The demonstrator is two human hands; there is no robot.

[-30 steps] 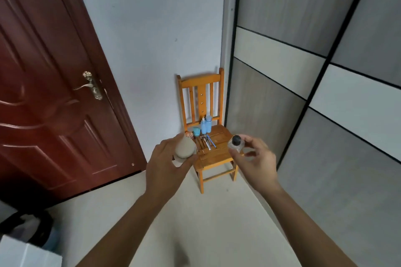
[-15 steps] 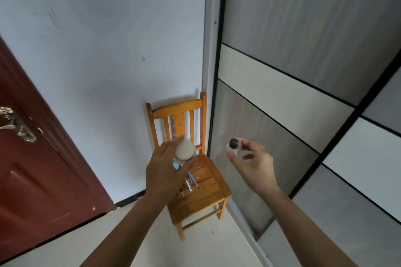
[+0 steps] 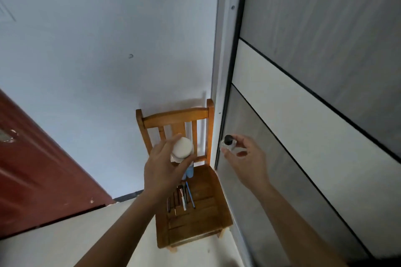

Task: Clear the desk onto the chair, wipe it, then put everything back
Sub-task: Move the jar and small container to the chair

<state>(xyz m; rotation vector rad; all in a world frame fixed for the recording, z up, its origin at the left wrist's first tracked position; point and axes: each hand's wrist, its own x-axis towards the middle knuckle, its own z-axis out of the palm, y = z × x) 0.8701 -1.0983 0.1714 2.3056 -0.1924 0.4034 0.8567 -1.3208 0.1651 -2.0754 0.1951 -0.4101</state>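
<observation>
Probably mid-clearing: pens [image 3: 182, 198] lie on the chair [image 3: 195, 225], lower centre; left hand [image 3: 165, 171] grips 1 jar [image 3: 182, 147], right hand [image 3: 247, 162] pinches 1 bottle [image 3: 228, 143].

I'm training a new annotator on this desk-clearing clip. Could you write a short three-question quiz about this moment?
1. True or false: the left hand grips a pale round-lidded jar.
2. What does the right hand pinch? A) a cup B) a small clear bottle with a black cap C) a cloth
3. Fill in: nearer the camera than the blue bottle, several ____ lie side by side on the chair seat.

Key: 1 true; 2 B; 3 pens.
</observation>
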